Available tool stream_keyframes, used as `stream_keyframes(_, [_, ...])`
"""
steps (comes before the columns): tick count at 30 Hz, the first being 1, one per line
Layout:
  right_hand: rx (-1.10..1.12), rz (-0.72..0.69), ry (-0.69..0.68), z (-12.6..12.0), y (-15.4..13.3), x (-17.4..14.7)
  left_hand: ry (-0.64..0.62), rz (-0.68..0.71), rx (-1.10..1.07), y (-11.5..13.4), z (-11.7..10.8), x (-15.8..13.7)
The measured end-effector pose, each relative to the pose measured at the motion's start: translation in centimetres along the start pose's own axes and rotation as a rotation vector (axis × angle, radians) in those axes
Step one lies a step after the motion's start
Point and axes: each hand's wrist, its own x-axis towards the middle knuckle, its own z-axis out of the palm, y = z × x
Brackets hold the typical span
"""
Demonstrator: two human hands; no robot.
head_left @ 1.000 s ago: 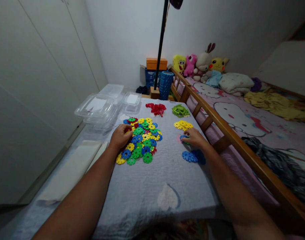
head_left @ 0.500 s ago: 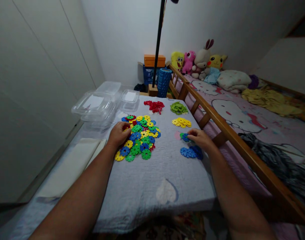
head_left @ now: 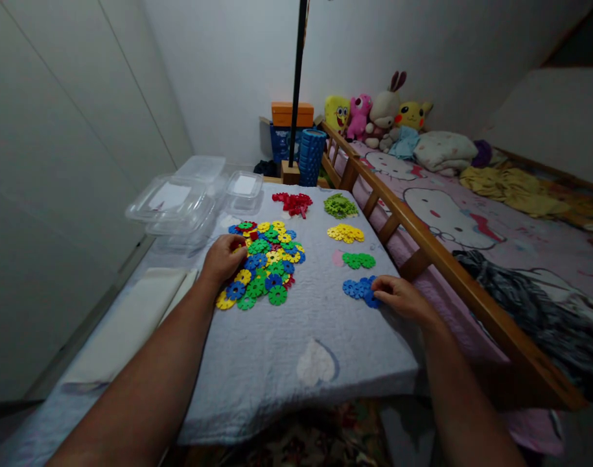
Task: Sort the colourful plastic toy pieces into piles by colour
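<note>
A mixed heap of notched plastic flower discs (head_left: 271, 267) in blue, green, yellow and red lies on the cloth-covered table. At its left edge is my left hand (head_left: 224, 259), fingers curled together against the discs; what they hold is hidden. My right hand (head_left: 398, 295) pinches a blue disc (head_left: 372, 299) at the right end of a short row of blue discs (head_left: 355, 288). Just behind that row sit green discs (head_left: 359, 261), then yellow discs (head_left: 345, 233). Farther back are a light green pile (head_left: 340, 205) and a red pile (head_left: 293, 203).
Clear plastic containers (head_left: 179, 204) stand at the back left, with folded cream cloth (head_left: 126, 324) in front of them. A wooden bed rail (head_left: 398, 214) runs along the table's right side. A black pole on a wooden block (head_left: 290, 172) rises at the far end.
My right hand has moved from the green discs toward me to the blue row, bringing a blue disc. My left hand stays at the heap. The view has shifted slightly.
</note>
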Motion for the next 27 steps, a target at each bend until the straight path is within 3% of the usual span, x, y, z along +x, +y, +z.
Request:
stream_keyframes(6, [-0.306, -0.142, 0.241, 1.5, 0.6, -0.3, 0.003, -0.002, -0.004, 0.0, 0.0, -0.1])
stream_keyframes(11, [-0.516, -0.192, 0.363, 4.9, -0.3, 0.0, 0.000, -0.002, -0.021, -0.1, 0.1, -0.1])
stream_keyframes(17, [-0.600, -0.215, 0.303, 7.0, -0.3, 0.2, 0.010, 0.010, -0.016, -0.3, 0.1, 0.0])
stream_keyframes(27, [-0.493, -0.290, 0.146, 4.7, -0.2, -0.3, 0.008, 0.010, -0.025, -0.4, 0.2, -0.1])
